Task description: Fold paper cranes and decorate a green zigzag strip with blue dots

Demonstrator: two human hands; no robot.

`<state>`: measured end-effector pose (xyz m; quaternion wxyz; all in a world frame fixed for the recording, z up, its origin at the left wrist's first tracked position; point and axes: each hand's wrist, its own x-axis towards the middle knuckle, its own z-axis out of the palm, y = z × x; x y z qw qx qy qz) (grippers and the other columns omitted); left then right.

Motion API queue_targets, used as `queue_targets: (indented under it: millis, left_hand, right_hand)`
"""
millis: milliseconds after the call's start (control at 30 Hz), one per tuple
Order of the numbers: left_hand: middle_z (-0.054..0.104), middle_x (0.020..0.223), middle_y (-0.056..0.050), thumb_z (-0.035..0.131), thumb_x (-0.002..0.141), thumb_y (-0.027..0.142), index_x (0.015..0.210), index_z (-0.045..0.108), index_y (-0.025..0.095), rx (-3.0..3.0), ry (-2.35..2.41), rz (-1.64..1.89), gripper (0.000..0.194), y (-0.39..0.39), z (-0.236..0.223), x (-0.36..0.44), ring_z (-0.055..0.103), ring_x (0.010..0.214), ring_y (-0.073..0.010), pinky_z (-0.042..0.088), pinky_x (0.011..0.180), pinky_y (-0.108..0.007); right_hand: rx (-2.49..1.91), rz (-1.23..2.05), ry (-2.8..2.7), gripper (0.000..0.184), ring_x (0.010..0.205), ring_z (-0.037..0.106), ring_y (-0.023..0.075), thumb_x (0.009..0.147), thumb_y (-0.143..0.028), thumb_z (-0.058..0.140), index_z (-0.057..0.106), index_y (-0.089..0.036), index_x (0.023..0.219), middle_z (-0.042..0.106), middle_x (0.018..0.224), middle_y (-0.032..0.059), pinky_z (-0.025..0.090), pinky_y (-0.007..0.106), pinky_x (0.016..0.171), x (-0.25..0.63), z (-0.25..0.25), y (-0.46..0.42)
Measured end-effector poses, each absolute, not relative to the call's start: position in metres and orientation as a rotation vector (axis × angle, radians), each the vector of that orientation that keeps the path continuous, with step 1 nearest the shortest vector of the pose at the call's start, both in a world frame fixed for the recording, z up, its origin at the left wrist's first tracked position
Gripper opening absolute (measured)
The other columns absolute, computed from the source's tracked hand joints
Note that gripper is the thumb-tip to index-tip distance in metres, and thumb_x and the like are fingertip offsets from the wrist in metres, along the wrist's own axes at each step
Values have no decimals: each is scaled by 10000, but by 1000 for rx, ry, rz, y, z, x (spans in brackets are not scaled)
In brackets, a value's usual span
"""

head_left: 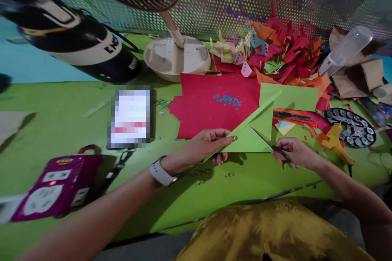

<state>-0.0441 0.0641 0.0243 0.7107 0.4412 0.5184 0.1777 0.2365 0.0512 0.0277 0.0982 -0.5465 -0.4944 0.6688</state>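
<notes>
My left hand (pixel 216 143) pinches the left part of a light green sheet of paper (pixel 254 140), thumb on top and fingertips showing below its lower edge. A narrow strip along the sheet's slanted upper edge looks folded or partly cut. Scissors (pixel 263 138) are in my right hand (pixel 289 152), with the fingers in the handles. Their blades point up and left across the green paper, near a slit in it. Behind lies a red sheet (pixel 202 110) with small blue bits (pixel 228 99) scattered on it.
A phone (pixel 130 118), a purple power socket box (pixel 58 185) and a large black bottle (pixel 88 48) stand left. A fan base (pixel 177 59) is at the back. Coloured paper scraps (pixel 284 48), a yellow glue gun (pixel 337 142) and a black round palette (pixel 352 126) lie right.
</notes>
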Motion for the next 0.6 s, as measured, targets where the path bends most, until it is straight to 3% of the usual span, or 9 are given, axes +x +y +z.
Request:
queue_targets:
  millis: [233, 300, 467, 600]
  left_hand:
    - [586, 540, 47, 702, 795, 481, 832, 578, 185, 1007, 1137, 426, 323, 65, 22, -46, 555, 450, -83, 433, 436, -180]
    - [557, 547, 58, 712, 790, 465, 821, 575, 191, 1004, 1116, 439, 309, 65, 24, -47, 564, 469, -88, 438, 446, -183]
    - [531, 633, 63, 749, 756, 427, 812, 612, 194, 1036, 1054, 479, 277, 68, 28, -52, 572, 503, -81, 464, 488, -192]
    - [580, 702, 35, 763, 738, 438, 793, 661, 188, 1167, 1032, 445, 275, 74, 29, -61, 554, 531, -75, 473, 505, -186]
  right_hand:
    - [-1692, 1803, -1595, 458, 432, 480, 75, 723, -615, 722, 535, -197, 723, 602, 569, -22, 306, 192, 351, 274, 39, 41]
    - [-1766, 1538, -1684, 425, 470, 500, 100, 760, -608, 687, 540, -210, 738, 605, 600, -12, 347, 222, 391, 285, 37, 39]
    - [-2093, 483, -2104, 226, 692, 628, 217, 842, -449, 620, 577, -228, 819, 673, 768, 46, 412, 316, 590, 299, 25, 43]
    - [-2183, 197, -2311, 186, 786, 647, 252, 857, -386, 606, 598, -211, 919, 694, 940, 73, 348, 300, 587, 301, 28, 49]
